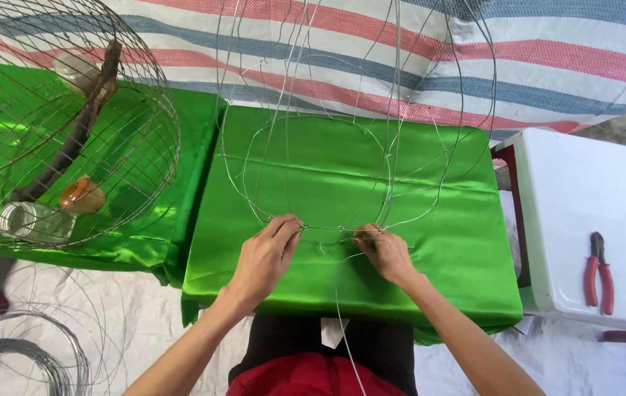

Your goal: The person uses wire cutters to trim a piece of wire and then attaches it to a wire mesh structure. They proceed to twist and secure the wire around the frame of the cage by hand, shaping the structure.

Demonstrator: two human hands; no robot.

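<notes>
A thin wire frame (371, 95) of curved ribs and a ring stands on a block draped in shiny green cloth (430, 213). My left hand (263, 258) pinches the frame's lower ring at its near edge. My right hand (384, 251) grips the same ring a little to the right, fingers closed around a thin loose wire (342, 315) that trails down toward my lap. Both hands rest on the green cloth close together.
A round wire birdcage (63, 125) with a wooden perch, an orange cup and a clear jar lies on its side at left. Red-handled pliers (599, 275) lie on a white table (584, 191) at right. Wire coils (19, 352) lie lower left. A striped tarp (547, 66) spreads behind.
</notes>
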